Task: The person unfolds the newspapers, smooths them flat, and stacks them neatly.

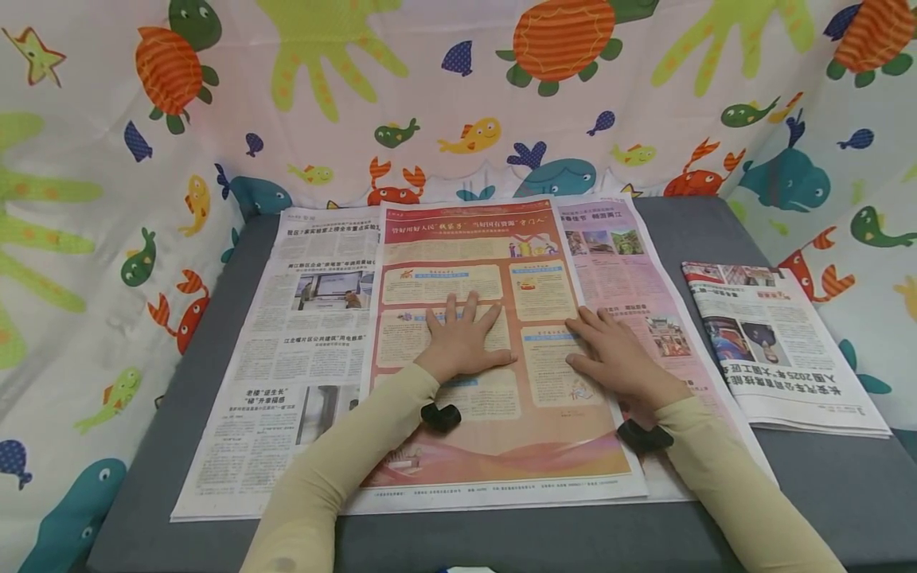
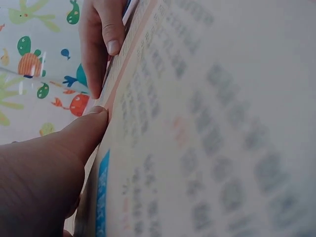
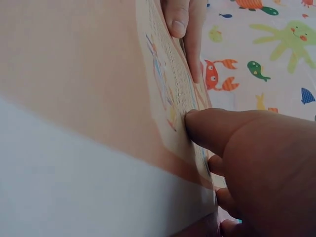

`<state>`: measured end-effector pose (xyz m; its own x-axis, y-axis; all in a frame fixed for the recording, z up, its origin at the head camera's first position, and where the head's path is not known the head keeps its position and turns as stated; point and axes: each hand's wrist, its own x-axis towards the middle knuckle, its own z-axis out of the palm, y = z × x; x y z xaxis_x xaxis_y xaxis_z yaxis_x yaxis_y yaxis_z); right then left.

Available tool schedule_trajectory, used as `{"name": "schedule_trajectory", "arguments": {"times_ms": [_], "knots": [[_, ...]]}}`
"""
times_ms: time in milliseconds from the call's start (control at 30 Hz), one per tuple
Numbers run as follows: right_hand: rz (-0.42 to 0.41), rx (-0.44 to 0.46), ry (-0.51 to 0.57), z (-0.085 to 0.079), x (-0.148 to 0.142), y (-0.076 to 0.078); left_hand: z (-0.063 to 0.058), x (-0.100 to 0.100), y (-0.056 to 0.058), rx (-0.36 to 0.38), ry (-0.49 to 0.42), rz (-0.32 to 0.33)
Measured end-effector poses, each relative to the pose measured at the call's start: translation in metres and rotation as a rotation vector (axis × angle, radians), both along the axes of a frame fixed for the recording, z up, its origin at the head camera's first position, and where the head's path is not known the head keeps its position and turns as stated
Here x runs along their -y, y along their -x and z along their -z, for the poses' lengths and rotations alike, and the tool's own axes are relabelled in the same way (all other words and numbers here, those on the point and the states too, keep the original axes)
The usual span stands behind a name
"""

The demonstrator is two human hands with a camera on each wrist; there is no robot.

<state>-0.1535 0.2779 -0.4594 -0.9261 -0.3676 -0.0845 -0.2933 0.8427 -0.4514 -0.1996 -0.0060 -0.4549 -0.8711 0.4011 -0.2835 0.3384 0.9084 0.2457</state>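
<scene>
An orange-red newspaper page (image 1: 458,446) lies flat on top of other spread sheets. My left hand (image 1: 462,341) rests on its middle with the fingers spread straight. Over the page's right edge lies my right hand (image 1: 623,362), its fingers extended and touching the paper. In the left wrist view, the left thumb (image 2: 91,123) touches the printed sheet, and the other hand (image 2: 102,34) is beyond it. The right wrist view has the right thumb (image 3: 217,126) against the page, with the left hand (image 3: 185,29) farther off. Neither hand grips anything.
Beneath are a black-and-white sheet (image 1: 251,414) on the left and a pink sheet (image 1: 616,263) on the right. A folded newspaper (image 1: 788,350) lies at the right of the grey table (image 1: 516,541). Sea-animal printed cloth (image 1: 444,87) hangs behind and at both sides.
</scene>
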Motion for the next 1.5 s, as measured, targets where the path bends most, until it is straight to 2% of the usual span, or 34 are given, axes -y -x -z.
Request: {"name": "schedule_trajectory", "arguments": {"times_ms": [333,500,600,700,900,1033,1200,1367,1500], "knots": [[0.01,0.01,0.003,-0.002,0.002,-0.001,0.003,0.0,-0.001,-0.006,-0.018,0.009],[0.009,0.016,0.001,-0.002,0.002,-0.003,0.003,0.017,-0.002,-0.022,-0.053,0.05],[0.009,0.017,-0.003,-0.001,0.003,-0.003,0.002,0.044,-0.004,-0.03,-0.081,0.07],[0.01,0.015,-0.004,0.0,0.003,-0.002,0.0,0.076,-0.008,-0.039,-0.111,0.052],[-0.001,0.016,-0.015,-0.002,0.002,-0.001,0.001,0.147,-0.016,-0.048,-0.147,-0.076],[0.008,0.041,-0.022,-0.007,0.007,0.0,0.002,0.181,-0.023,-0.049,-0.163,-0.145],[-0.014,0.043,-0.1,-0.014,0.04,0.01,0.003,0.196,-0.027,-0.058,-0.186,-0.166],[-0.135,-0.006,-0.132,-0.02,0.093,0.014,0.006,0.196,-0.027,-0.076,-0.195,-0.162],[-0.227,0.018,-0.14,-0.028,0.139,0.01,0.008,0.196,-0.026,-0.084,-0.209,-0.161]]}}
